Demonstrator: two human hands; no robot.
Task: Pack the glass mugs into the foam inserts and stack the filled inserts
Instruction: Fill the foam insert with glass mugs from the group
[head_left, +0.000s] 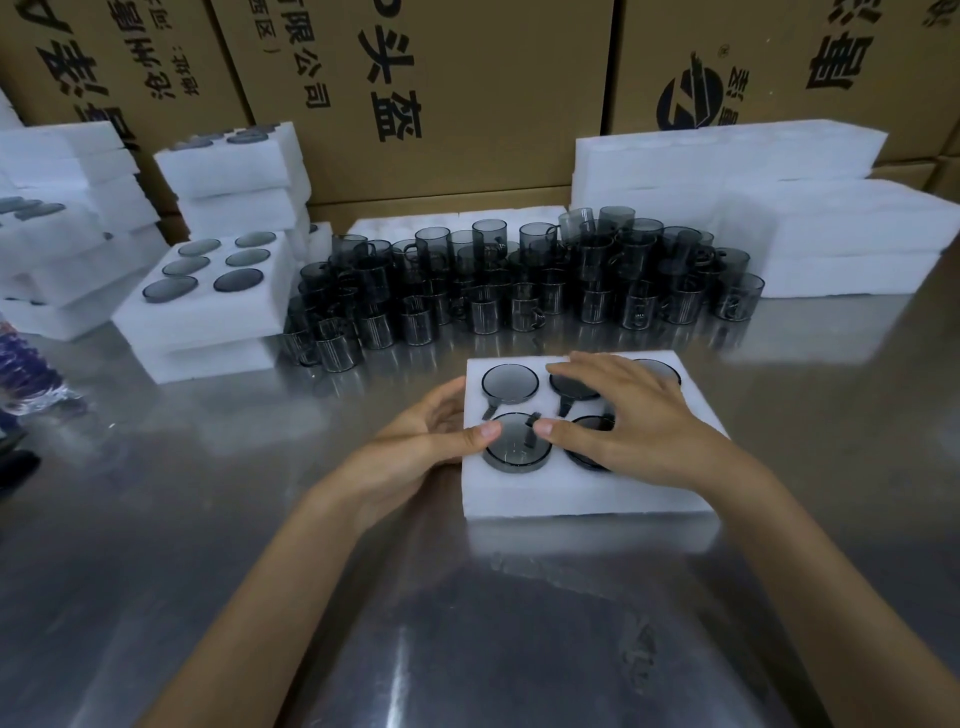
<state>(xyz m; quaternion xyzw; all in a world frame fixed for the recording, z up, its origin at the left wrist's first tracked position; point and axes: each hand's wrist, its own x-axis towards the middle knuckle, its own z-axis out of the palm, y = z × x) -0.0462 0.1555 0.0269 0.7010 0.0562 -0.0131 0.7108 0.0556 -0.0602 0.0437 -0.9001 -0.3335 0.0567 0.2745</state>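
A white foam insert (582, 491) lies on the steel table in front of me, with smoky grey glass mugs set in its holes. The near-left mug (514, 449) stands slightly proud of the foam. My left hand (431, 436) rests against the insert's left edge, its thumb on that mug's rim. My right hand (623, 415) lies flat over the right-hand mugs, fingers straight, thumb beside the same mug's handle. A far-left mug (509, 383) sits flush. Many loose mugs (519, 280) crowd the table behind.
Filled inserts (208, 306) are stacked at the left, with more foam stacks (67, 218) beyond. Plain foam blocks (831, 234) sit at the right. Cardboard boxes (441, 93) wall the back. A plastic bottle (26, 374) lies at the left edge.
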